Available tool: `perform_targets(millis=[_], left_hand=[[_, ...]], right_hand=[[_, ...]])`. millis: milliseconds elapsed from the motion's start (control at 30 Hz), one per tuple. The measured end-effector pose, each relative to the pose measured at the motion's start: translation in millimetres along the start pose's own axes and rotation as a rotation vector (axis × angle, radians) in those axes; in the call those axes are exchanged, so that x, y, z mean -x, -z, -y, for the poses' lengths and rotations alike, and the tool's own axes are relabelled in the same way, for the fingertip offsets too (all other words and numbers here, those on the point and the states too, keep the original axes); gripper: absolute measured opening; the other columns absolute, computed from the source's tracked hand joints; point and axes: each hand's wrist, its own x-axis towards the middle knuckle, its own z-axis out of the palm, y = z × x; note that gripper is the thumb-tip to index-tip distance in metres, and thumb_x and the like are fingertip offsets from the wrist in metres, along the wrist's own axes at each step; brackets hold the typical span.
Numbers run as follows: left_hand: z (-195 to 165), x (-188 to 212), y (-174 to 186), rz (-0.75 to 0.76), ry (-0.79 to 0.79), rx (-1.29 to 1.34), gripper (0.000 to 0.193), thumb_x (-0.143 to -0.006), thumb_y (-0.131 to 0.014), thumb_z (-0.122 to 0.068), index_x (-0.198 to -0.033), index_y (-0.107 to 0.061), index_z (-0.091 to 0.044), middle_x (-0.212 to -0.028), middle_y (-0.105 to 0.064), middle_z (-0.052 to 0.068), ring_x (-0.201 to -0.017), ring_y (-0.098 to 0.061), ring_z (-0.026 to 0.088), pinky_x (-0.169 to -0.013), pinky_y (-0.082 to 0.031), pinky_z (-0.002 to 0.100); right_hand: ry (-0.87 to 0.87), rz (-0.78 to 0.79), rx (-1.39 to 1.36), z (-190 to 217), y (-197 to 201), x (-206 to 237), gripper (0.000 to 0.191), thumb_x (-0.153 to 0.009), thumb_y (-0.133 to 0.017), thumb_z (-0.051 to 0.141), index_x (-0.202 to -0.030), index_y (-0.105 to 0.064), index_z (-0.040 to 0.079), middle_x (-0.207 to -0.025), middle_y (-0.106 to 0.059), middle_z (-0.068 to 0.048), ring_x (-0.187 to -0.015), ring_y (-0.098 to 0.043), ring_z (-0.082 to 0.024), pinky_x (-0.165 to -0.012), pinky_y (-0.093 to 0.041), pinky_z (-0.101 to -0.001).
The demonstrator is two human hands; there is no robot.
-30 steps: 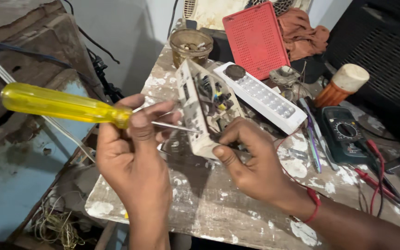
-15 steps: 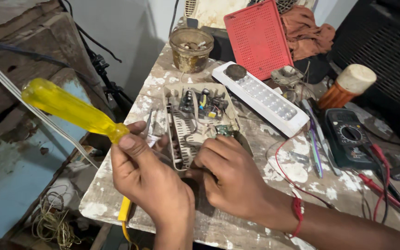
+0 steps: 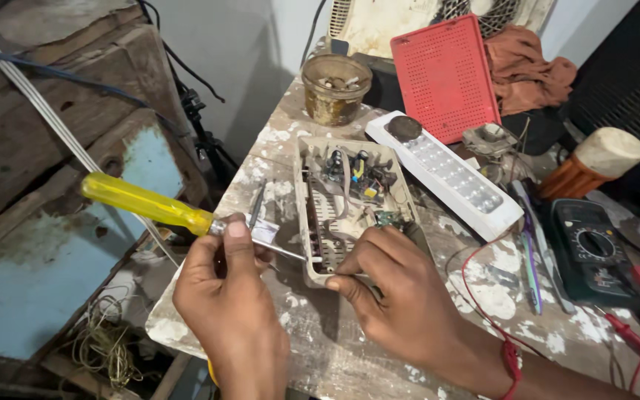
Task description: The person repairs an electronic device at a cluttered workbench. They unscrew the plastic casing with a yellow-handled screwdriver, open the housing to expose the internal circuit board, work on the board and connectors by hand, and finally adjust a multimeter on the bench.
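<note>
The screwdriver (image 3: 150, 205) has a clear yellow handle and a bare silver shaft; the opened casing (image 3: 350, 211) is off-white, with black, yellow and green parts inside; beside it the lamp panel (image 3: 442, 174) is white with rows of pale dots; the perforated cover (image 3: 444, 78) is red, dotted all over with small holes; the cloth (image 3: 527, 70) is rust-orange; the jar (image 3: 335, 89) is murky brown; the multimeter (image 3: 590, 248) is black with red leads; the table (image 3: 335, 348) is grey-brown, blotched with white paint; a red thread circles the right wrist

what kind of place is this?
Likely a small electronics repair bench: an opened lamp casing with its circuit board showing, a multimeter with red leads, and a paint-spattered worktable.
</note>
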Motion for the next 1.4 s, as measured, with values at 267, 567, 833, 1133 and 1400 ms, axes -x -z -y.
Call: perform_targets(millis=[267,567,833,1133,1400], left_hand=[[-4.5,4.6,-2.4,-0.066,0.153,0.067,0.018,-0.093,-0.071,-0.011,-0.091,-0.063,0.004,-0.08,-0.064,0.007,-0.067,-0.065,0.015,-0.068,-0.066,0.036],[7.9,31.4,-23.4,-0.126,0.134,0.233,0.014,-0.09,-0.069,-0.004,-0.1,-0.064,0.004,-0.09,-0.068,0.009,-0.079,-0.072,0.017,-0.067,-0.066,0.034],[16.3,35.9,-24.2,-0.135,0.057,0.234,0.015,-0.095,-0.067,-0.004,-0.105,-0.061,0.005,-0.093,-0.066,0.01,-0.077,-0.071,0.018,-0.067,-0.065,0.034],[20.0,36.4,-23.5,-0.142,0.014,0.187,0.013,-0.096,-0.065,-0.003,-0.105,-0.06,0.005,-0.093,-0.066,0.012,-0.076,-0.07,0.018,-0.067,-0.067,0.035],[23.7,40.1,-24.5,-0.137,0.016,0.124,0.013,-0.094,-0.066,-0.001,-0.102,-0.059,0.006,-0.093,-0.064,0.011,-0.076,-0.07,0.018,-0.064,-0.068,0.034]], right_hand=[[-0.03,0.0,-0.007,-2.5,9.9,-1.5,0.018,-0.083,-0.08,0.012,-0.084,-0.065,0.002,-0.082,-0.062,-0.009,-0.078,-0.061,-0.028,-0.068,-0.046,-0.04],[-0.129,0.032,-0.054,-2.6,22.1,-2.4,0.021,-0.085,-0.078,0.016,-0.086,-0.063,0.002,-0.082,-0.063,-0.01,-0.078,-0.064,-0.027,-0.068,-0.048,-0.0386],[-0.244,0.117,-0.163,-9.1,25.4,-7.8,0.03,-0.084,-0.078,0.026,-0.097,-0.063,0.003,-0.086,-0.063,-0.008,-0.077,-0.061,-0.022,-0.069,-0.05,-0.0353],[-0.299,0.341,-0.228,-24.3,32.7,-18.0,0.021,-0.093,-0.069,0.02,-0.106,-0.074,0.004,-0.093,-0.069,-0.008,-0.085,-0.068,-0.021,-0.075,-0.052,-0.0343],[-0.414,0.404,-0.261,-34.1,29.2,-29.4,0.015,-0.085,-0.071,0.011,-0.095,-0.078,0.002,-0.089,-0.076,-0.008,-0.084,-0.072,-0.016,-0.078,-0.054,-0.0305]])
